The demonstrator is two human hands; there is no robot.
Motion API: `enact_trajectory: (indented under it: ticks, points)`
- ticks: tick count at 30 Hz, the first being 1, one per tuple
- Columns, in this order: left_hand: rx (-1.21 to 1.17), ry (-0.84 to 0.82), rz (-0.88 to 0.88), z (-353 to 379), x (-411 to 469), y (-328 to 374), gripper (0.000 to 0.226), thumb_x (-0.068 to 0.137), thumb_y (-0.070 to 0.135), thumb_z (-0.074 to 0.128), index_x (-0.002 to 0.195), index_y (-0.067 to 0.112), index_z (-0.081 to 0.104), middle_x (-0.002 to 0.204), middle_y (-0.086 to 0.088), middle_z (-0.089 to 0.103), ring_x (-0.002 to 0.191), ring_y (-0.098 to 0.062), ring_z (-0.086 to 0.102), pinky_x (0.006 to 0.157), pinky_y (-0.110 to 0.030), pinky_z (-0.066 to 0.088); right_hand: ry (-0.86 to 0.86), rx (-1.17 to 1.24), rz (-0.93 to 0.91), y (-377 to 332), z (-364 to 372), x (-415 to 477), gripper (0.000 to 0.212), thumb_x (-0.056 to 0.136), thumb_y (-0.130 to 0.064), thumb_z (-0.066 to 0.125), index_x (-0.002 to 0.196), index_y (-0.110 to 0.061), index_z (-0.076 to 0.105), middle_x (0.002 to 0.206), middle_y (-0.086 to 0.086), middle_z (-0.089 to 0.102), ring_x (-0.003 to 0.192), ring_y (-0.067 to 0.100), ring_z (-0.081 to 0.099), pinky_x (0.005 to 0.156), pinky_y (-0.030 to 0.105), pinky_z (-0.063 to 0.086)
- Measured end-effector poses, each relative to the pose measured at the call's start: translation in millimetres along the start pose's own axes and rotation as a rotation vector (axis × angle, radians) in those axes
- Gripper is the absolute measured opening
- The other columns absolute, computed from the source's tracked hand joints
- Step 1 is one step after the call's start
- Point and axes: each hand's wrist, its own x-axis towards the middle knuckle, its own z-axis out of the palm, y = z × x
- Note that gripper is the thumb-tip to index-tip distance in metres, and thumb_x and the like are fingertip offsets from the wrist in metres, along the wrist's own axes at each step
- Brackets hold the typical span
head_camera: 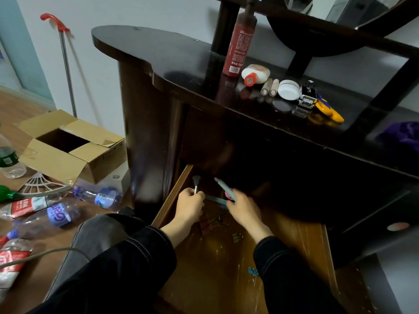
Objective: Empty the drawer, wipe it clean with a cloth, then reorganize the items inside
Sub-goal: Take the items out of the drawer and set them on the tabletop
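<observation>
Fingers, left hand (189,204): curled round brush (196,181) handle.
Fingers, right hand (243,210): gripping pen (223,186), tip up.
Reason, judged: emptying drawer (174,191).
Remaining: clips (237,237) inside.

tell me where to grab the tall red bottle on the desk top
Wrap a hand round the mid body of the red bottle, coming from the front left. It stands upright with straight round sides, the dark post rises just behind it and the white tube lies close by its base on the right; the narrow top probably gives less hold.
</observation>
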Motion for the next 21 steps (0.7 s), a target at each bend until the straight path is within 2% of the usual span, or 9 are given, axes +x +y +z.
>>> enact_trajectory:
  ticks: [3,6,9,11,13,17,19,21]
  points:
    - [-0.013,0.007,-0.014,-0.8,0.8,0.2,0.005,0.096,0.010,0.049,0.096,0.007,0.053,0.072,-0.007,0.052,0.050,-0.012,0.043,0.037,-0.021,0.031,-0.052,0.076,0.035,-13.9,12.8,18.3,0.019,0.095,-0.029,0.063,0.114,-0.029,0.060,0.091,-0.009,0.065,0.071,0.013,0.063,0.059,0.030,0.050]
    - [-0.004,0.009,-0.020,-0.6,0.9,0.5,0.005,0.096,0.011,0.050,0.096,0.008,0.054,0.078,-0.010,0.055,0.050,-0.012,0.042,0.038,-0.021,0.032,-0.028,-0.004,0.068,-20.1,25.3,25.6,0.012,0.095,-0.024,0.066,0.106,-0.026,0.062,0.089,-0.011,0.058,0.086,0.019,0.065,0.077,0.038,0.053]
    - [-0.012,0.003,-0.020,-1.0,0.7,0.7,0.006,0.097,0.011,0.050,0.096,0.008,0.054,0.079,-0.010,0.055,0.049,-0.012,0.042,0.038,-0.021,0.032,-0.012,-0.127,0.063,-16.7,32.7,24.8,0.009,0.098,-0.015,0.056,0.101,-0.023,0.060,0.087,-0.007,0.061,0.100,0.026,0.066,0.088,0.045,0.049]
    - [-0.017,-0.001,-0.013,-1.3,0.3,0.3,0.006,0.098,0.011,0.049,0.096,0.008,0.054,0.077,-0.009,0.053,0.048,-0.012,0.041,0.038,-0.021,0.031,0.012,-0.212,-0.002,-16.6,27.5,20.2,0.013,0.098,-0.014,0.057,0.109,-0.020,0.061,0.097,-0.003,0.066,0.102,0.026,0.067,0.083,0.042,0.051]
    - [-0.014,-0.002,-0.003,-1.4,0.2,-0.2,0.007,0.098,0.011,0.049,0.095,0.008,0.053,0.072,-0.006,0.051,0.048,-0.012,0.041,0.039,-0.022,0.031,0.060,-0.262,-0.088,-17.0,16.6,10.9,0.016,0.095,-0.019,0.064,0.110,-0.019,0.060,0.104,0.001,0.068,0.099,0.025,0.069,0.071,0.034,0.050]
    - [-0.015,-0.005,-0.004,0.3,0.8,1.2,0.007,0.099,0.012,0.049,0.097,0.008,0.055,0.073,-0.006,0.051,0.050,-0.012,0.042,0.038,-0.021,0.031,0.112,-0.293,-0.158,-6.6,-3.2,-19.6,0.025,0.092,-0.028,0.069,0.115,-0.022,0.059,0.116,-0.004,0.059,0.087,0.020,0.066,0.059,0.026,0.042]
    - [0.015,-0.008,0.001,1.1,0.4,1.4,0.007,0.098,0.013,0.050,0.096,0.008,0.055,0.075,-0.007,0.052,0.050,-0.013,0.043,0.039,-0.023,0.032,0.084,-0.299,-0.159,5.6,-9.0,-41.6,0.019,0.092,-0.034,0.066,0.107,-0.026,0.059,0.110,-0.008,0.053,0.071,0.011,0.058,0.049,0.019,0.033]
    - [0.063,-0.042,-0.010,2.1,-1.9,0.7,0.007,0.096,0.014,0.051,0.092,0.010,0.055,0.073,-0.007,0.051,0.050,-0.014,0.043,0.042,-0.025,0.033,0.051,-0.226,-0.108,17.7,-17.5,-67.5,0.012,0.092,-0.042,0.064,0.092,-0.033,0.055,0.091,-0.014,0.055,0.058,0.005,0.052,0.043,0.015,0.027]
